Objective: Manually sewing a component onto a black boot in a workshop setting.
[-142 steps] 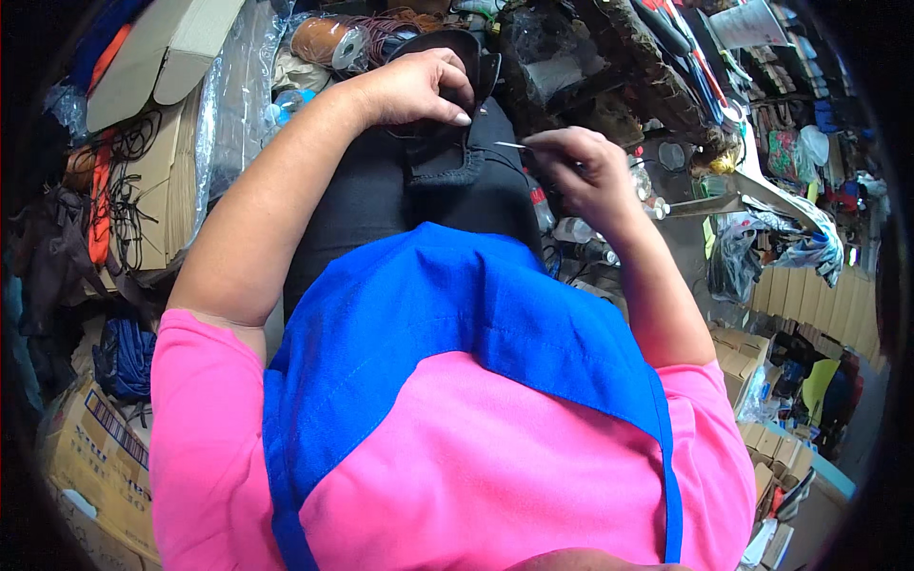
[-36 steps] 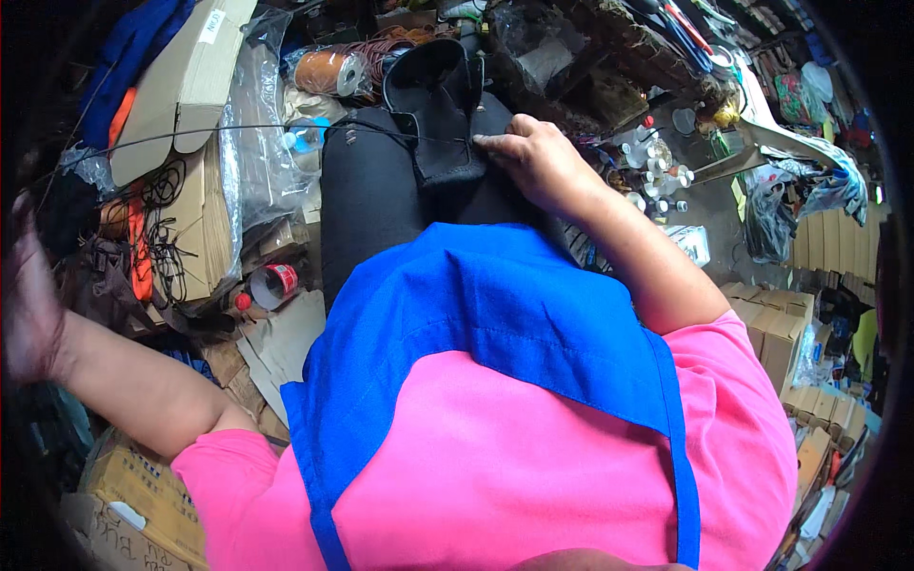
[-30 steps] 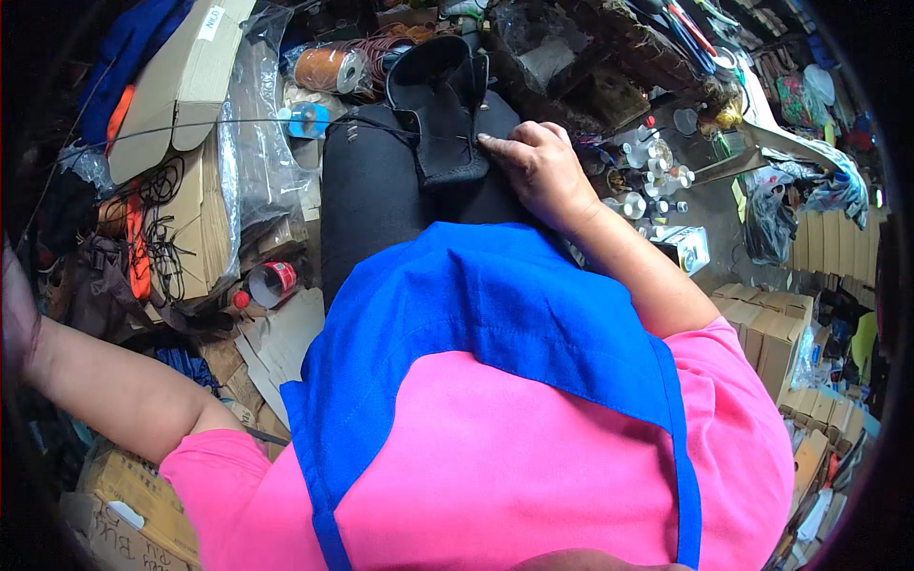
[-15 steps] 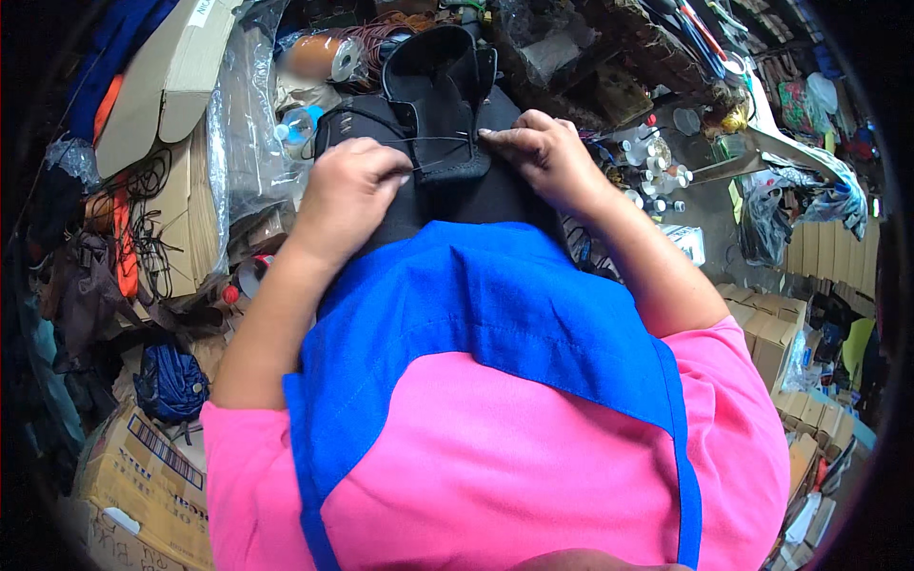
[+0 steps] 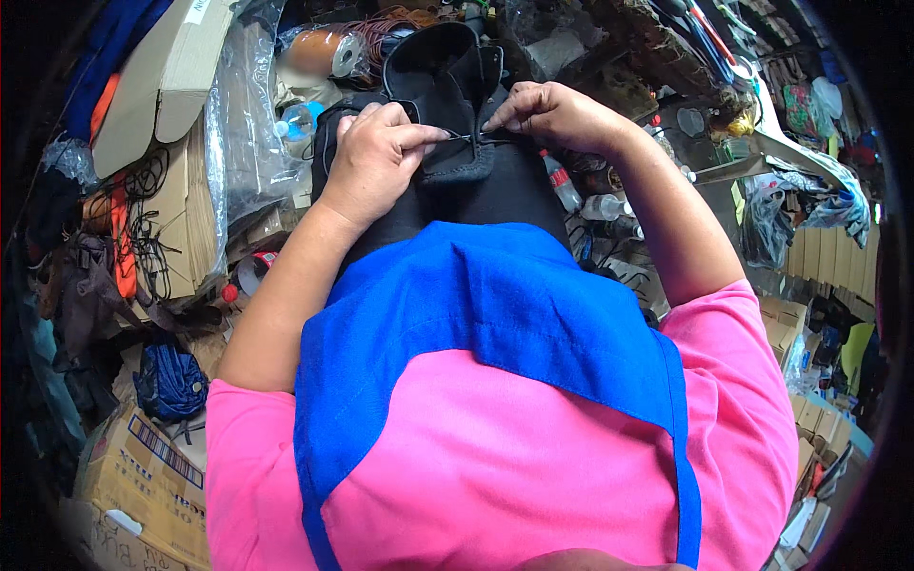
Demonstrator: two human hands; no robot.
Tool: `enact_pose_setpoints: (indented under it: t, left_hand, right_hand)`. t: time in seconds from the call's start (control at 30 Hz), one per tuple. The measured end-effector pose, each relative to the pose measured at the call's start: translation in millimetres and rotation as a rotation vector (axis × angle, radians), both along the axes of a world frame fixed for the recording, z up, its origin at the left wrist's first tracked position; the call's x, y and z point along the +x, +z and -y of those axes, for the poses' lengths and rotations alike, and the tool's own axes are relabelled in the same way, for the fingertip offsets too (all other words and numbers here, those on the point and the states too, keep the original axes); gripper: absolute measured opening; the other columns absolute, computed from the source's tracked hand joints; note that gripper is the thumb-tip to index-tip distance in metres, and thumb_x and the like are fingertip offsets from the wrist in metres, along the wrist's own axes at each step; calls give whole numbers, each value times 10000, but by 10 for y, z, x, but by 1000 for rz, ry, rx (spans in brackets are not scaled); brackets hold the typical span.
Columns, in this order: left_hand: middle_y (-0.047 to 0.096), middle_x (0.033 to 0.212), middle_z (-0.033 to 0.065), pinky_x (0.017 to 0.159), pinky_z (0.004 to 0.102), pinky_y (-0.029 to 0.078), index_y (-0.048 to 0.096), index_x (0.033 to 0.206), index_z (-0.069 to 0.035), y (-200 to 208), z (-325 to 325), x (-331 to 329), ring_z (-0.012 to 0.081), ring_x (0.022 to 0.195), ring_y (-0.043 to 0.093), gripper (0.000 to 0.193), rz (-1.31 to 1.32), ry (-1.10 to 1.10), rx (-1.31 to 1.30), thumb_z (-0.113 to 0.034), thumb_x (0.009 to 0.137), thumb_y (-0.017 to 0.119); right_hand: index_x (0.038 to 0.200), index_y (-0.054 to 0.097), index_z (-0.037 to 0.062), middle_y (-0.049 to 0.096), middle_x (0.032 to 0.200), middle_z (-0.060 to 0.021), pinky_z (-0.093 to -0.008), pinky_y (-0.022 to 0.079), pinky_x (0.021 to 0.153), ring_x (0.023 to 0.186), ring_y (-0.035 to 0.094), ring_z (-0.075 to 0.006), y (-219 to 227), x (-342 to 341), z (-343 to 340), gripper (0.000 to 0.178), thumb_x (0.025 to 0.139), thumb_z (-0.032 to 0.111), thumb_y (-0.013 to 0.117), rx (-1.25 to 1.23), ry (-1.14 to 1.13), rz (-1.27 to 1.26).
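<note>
A black boot (image 5: 447, 169), apparently of leather, rests across my dark-clad lap with its tall open shaft pointing away from me. Stitches run along its rounded near edge. My left hand (image 5: 381, 157) lies over the boot's left side, thumb and forefinger pinching a thin, shiny needle-like piece (image 5: 461, 137) that points at the boot's right edge. At that edge my right hand (image 5: 552, 116) pinches with thumb and forefinger; what sits between those fingertips is too small to make out. The other fingers of both hands are curled.
An orange thread spool (image 5: 328, 52) lies beyond the boot at left, near a clear bottle with a blue part (image 5: 301, 122). Plastic bottles (image 5: 562, 183) lie right of my legs. Flattened cardboard (image 5: 181, 205) stands at left, with a printed carton (image 5: 143, 481) nearer me.
My left hand has moved right, bringing its fingertips close to the boot's right edge. My right hand has shifted slightly up, its forearm swinging outward. The thread stretched between the hands no longer shows.
</note>
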State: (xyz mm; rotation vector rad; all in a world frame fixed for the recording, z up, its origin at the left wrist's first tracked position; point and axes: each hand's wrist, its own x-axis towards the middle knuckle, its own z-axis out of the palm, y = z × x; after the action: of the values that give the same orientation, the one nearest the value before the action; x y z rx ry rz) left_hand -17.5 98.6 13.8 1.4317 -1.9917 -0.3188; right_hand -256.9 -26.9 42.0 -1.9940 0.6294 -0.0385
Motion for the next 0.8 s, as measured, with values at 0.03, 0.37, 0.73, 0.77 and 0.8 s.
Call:
enact_pose_setpoints:
  t: [0.03, 0.37, 0.73, 0.77, 0.8]
  left_hand:
    - [535, 711, 18, 692, 344, 397, 739, 904, -182, 1, -1, 2, 205, 738, 528, 182, 0, 0, 1, -97, 749, 696]
    - [525, 705, 12, 749, 340, 366, 734, 908, -202, 12, 14, -33, 198, 767, 529, 170, 51, 10, 50, -127, 767, 678]
    - [550, 742, 39, 700, 358, 434, 694, 832, -126, -57, 342, -4, 239, 811, 544, 141, 10, -208, -2, -52, 712, 688]
    - [550, 742, 39, 700, 358, 434, 694, 832, -126, -65, 329, -3, 239, 811, 544, 141, 12, -207, -3, -52, 712, 688]
    - [555, 754, 36, 718, 358, 431, 693, 838, -128, -44, 319, -7, 237, 826, 549, 141, -3, -211, -4, -59, 715, 688]
  right_hand:
    - [1068, 700, 99, 594, 964, -51, -289, 423, 895, 962, 549, -173, 31, 14, 6, 268, 839, 26, 581, 12, 10, -28]
    - [1079, 703, 101, 627, 983, -85, -299, 433, 915, 982, 570, -194, 56, 31, 31, 316, 803, 3, 587, 54, 24, -48]
    - [1065, 712, 89, 583, 894, -32, -259, 439, 818, 879, 546, -141, 53, 75, 11, 316, 780, -9, 617, 128, -5, -49]
    - [1059, 715, 94, 536, 833, -4, -243, 433, 763, 825, 519, -120, 63, 77, 0, 295, 797, -1, 619, 129, -13, -57]
    - [1059, 715, 94, 536, 833, -4, -243, 433, 763, 825, 519, -120, 76, 69, 1, 295, 797, -1, 619, 122, -10, -54]
